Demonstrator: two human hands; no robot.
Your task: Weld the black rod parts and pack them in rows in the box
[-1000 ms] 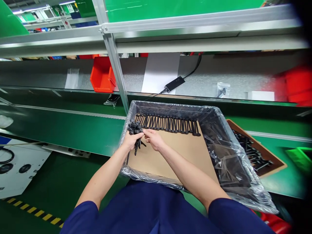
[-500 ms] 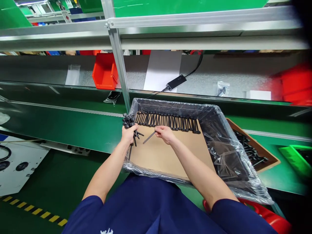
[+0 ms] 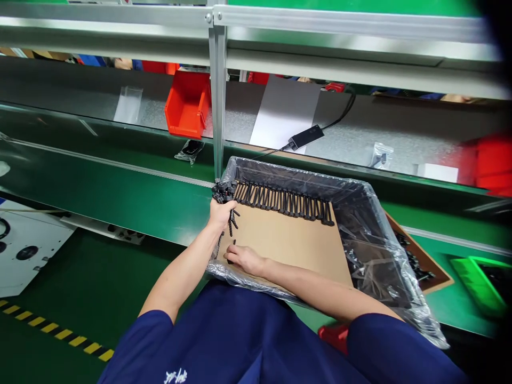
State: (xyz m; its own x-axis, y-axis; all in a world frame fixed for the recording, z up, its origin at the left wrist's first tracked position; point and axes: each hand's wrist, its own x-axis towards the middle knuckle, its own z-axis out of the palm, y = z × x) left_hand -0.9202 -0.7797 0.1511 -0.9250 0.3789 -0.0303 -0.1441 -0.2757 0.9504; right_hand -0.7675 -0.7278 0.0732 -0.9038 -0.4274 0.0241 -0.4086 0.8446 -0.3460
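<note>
My left hand (image 3: pixel 221 213) is closed round a bunch of black rods with wide heads (image 3: pixel 224 191), at the left rim of a plastic-lined bin (image 3: pixel 360 194). Their thin ends poke out below the fist. Low on the brown cardboard sheet (image 3: pixel 288 240) in the bin, my right hand (image 3: pixel 245 260) pinches one black rod, whose tip shows above the fingers. A close row of similar black rods (image 3: pixel 284 201) lies along the sheet's far edge. Another rod (image 3: pixel 220 242) lies near the left edge, partly hidden.
Right of the bin stands a cardboard box (image 3: pixel 436 282) of black rods, with a green tray (image 3: pixel 476 282) beyond. An orange bin (image 3: pixel 186 106) and a black adapter with a cable (image 3: pixel 306 137) sit on the shelf behind. A metal post (image 3: pixel 218 101) rises behind the bin's left corner.
My right hand has moved down and left, from below the row to the sheet's near left part, with the rod lowered. The left hand keeps its bunch. The whole view has shifted.
</note>
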